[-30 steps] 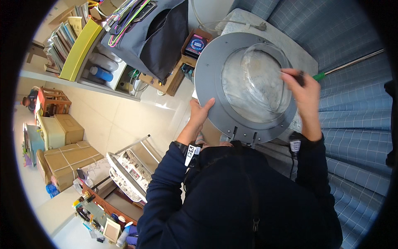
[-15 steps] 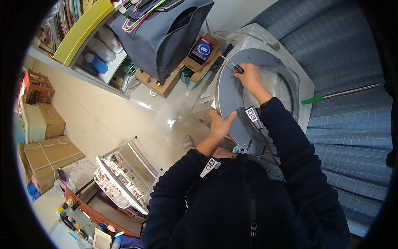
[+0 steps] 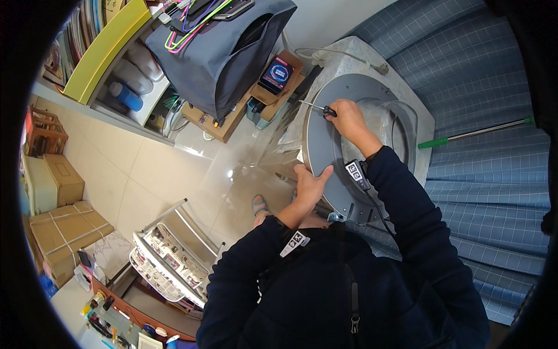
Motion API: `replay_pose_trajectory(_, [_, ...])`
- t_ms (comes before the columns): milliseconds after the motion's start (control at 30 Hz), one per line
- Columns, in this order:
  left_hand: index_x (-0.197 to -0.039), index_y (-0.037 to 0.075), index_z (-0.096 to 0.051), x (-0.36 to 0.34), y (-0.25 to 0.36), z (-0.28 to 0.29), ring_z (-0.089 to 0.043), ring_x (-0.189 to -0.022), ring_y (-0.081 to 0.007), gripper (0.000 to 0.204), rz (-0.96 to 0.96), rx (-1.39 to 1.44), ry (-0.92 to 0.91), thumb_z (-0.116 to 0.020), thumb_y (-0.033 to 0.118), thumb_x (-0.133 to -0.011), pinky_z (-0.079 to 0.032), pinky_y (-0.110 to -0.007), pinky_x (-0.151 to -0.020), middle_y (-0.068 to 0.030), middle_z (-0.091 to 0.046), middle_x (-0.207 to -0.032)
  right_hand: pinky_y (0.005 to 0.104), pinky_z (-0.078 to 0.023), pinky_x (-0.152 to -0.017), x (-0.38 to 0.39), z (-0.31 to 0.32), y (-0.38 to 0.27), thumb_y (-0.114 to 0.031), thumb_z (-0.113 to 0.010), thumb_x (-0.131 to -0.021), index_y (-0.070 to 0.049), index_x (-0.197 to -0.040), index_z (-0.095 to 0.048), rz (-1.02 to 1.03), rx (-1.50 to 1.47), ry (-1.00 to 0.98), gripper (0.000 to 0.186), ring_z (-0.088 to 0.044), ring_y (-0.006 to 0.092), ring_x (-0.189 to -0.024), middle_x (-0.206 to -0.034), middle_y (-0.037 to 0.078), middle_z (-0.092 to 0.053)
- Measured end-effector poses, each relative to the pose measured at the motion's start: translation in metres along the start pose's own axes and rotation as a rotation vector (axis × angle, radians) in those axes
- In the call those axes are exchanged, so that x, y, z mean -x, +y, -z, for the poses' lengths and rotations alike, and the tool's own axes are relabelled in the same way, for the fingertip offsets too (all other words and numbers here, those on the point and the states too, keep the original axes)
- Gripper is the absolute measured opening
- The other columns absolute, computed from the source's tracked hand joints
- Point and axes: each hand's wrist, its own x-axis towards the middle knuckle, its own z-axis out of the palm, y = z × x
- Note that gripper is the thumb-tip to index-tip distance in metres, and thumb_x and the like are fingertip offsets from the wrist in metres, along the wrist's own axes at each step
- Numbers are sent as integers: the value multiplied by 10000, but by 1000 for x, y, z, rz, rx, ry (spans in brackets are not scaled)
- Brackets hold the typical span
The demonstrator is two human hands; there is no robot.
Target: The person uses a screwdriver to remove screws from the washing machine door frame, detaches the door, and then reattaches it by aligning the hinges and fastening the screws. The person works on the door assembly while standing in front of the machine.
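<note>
A large grey ring (image 3: 327, 135), with small holes along its face, rests on a pale box-shaped appliance (image 3: 423, 116). My right hand (image 3: 350, 123) is over the ring's upper left part, closed around the black handle of a screwdriver (image 3: 329, 111). Its thin metal shaft points left, across the ring's outer edge. I cannot tell whether the tip touches anything. My left hand (image 3: 312, 185) grips the ring's near left rim, thumb on the upper face and the other fingers partly hidden by the edge. A small metal hinge-like part (image 3: 335, 217) shows at the near edge.
A blue checked curtain (image 3: 488, 180) hangs at the right, with a green-handled pole (image 3: 447, 141) against it. Beyond the ring are a cardboard box (image 3: 229, 129), a small dark box (image 3: 277, 75) and a dark fabric cover (image 3: 200, 70). A metal-framed folding chair (image 3: 174, 244) stands at left.
The screwdriver has tilted, its shaft now pointing more squarely left than before. My right hand has shifted slightly with it. My left hand keeps its hold on the rim; the view has shifted a little.
</note>
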Motion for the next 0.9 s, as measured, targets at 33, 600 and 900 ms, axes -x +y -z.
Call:
replay_pose_trajectory(33, [-1111,-71,-341,0,0,0,-597,-983,-294,690,-1,-6,4,-789,345,-791,-489,-365,-829,-248,-563,-1081,463,-492,-749,0,0,-1,-118,-711,-777,-53,-861,-704,-4,2,-6,106,-621,381,-875,-882,174,-649])
replay_pose_trajectory(600, [-1086,-62,-357,-4,-11,-4,-604,-932,-290,687,-76,-8,46,-801,360,-775,-491,-378,-805,-231,-574,-1019,447,-498,-721,1,-3,5,-117,-762,-725,-16,-824,-675,-134,-195,36,167,-644,384,-810,-814,197,-668])
replay_pose_trajectory(900, [-1084,-67,-365,-1,-3,-2,-613,-936,-301,695,-25,-17,47,-801,373,-769,-494,-373,-811,-235,-580,-1022,420,-517,-731,-1,-30,13,-208,-788,-724,-35,-789,-690,-539,-414,-33,210,-672,342,-800,-803,179,-689])
